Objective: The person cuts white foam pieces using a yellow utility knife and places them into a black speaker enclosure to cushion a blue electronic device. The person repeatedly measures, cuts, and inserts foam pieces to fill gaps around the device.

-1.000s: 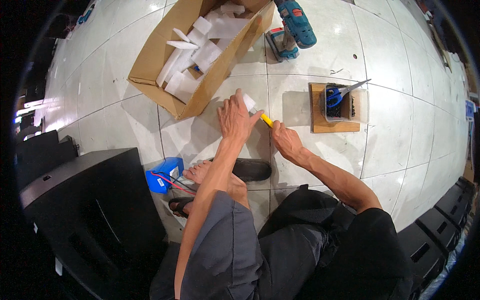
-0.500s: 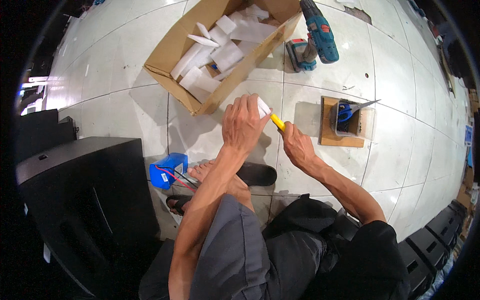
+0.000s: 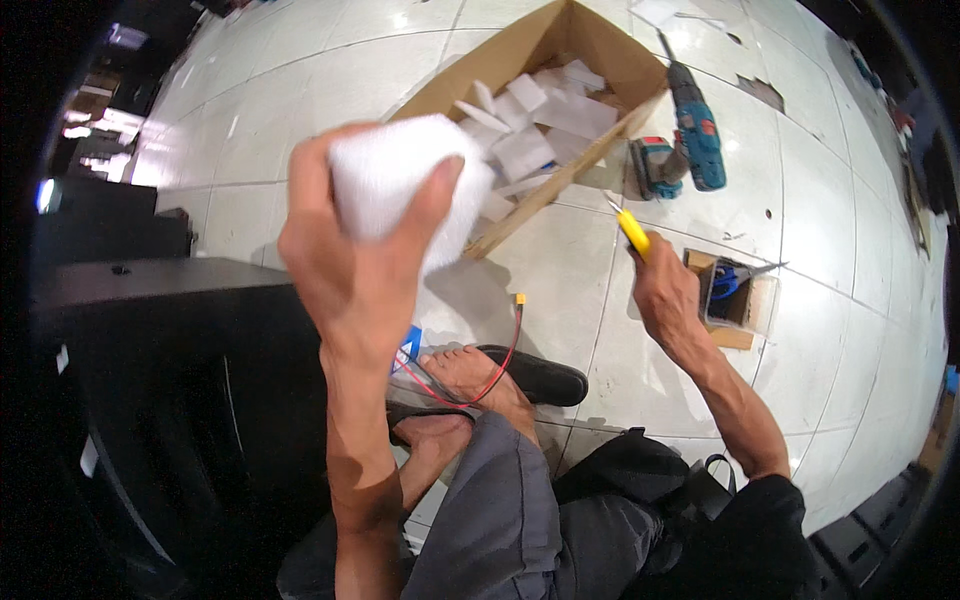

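Note:
My left hand [image 3: 355, 265] is closed around a white foam block [image 3: 395, 175], thumb across its front, raised close to the camera and slightly blurred. My right hand [image 3: 668, 290] grips a yellow utility knife [image 3: 632, 232] whose thin metal tip points up and left. The knife and the foam are well apart. Behind the foam stands an open cardboard box [image 3: 610, 148] holding several white foam pieces [image 3: 525, 150]. Partly hidden by my left wrist is a blue battery pack [image 3: 408, 345]; its red and black leads end in a yellow connector [image 3: 520, 300].
A teal cordless drill [image 3: 697, 135] stands on the tiled floor right of the box. Near my right hand, a clear container [image 3: 738, 315] with blue-handled scissors [image 3: 728, 282] sits on a wooden board [image 3: 730, 338]. A large black cabinet [image 3: 170, 400] fills the left side.
My left hand has lifted up and left with the foam, away from the knife. My right hand has moved right and up, still gripping the knife. The battery's connector has come into view.

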Tool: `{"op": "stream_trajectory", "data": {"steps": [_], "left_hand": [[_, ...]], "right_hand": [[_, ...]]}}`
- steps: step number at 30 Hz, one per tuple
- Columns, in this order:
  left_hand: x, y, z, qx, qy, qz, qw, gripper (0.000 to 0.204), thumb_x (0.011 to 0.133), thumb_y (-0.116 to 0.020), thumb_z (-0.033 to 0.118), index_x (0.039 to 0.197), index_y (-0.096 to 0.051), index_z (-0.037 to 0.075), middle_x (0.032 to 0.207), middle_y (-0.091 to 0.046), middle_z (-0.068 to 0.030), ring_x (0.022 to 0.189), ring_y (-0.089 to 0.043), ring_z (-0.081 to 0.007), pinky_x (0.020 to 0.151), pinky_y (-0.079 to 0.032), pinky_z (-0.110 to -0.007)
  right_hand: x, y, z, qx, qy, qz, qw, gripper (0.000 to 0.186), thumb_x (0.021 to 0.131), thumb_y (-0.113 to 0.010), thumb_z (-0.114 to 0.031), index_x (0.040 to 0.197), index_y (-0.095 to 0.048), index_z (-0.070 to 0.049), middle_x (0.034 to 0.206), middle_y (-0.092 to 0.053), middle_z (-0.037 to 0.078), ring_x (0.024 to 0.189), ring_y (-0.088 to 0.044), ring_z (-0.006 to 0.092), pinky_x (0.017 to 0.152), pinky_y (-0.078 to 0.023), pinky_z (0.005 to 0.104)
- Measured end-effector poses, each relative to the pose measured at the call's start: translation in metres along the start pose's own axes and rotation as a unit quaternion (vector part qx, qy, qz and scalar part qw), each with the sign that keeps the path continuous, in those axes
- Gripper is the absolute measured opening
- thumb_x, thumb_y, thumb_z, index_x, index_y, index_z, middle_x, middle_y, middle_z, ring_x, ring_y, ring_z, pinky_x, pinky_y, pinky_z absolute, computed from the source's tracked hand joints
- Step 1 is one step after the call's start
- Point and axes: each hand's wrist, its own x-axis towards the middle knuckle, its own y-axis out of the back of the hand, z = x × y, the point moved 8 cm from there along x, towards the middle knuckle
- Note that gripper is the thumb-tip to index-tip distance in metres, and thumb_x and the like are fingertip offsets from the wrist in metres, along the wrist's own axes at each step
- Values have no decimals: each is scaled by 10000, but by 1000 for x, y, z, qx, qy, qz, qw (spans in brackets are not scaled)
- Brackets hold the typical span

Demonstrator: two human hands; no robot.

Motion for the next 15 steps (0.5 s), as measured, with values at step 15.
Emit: {"op": "stream_trajectory", "data": {"steps": [15], "left_hand": [[20,22,-89,47,128,-129,982,741,680,-875,179,1291,-507,-25,981,-666,-171,863,-664,-219,761,-549,-335]], "right_hand": [[-102,-78,40,0,-92,-99,991,287,928,-620,-175,1145,-559,2,843,-631,187,730,-616,365,595,-491,452]]}}
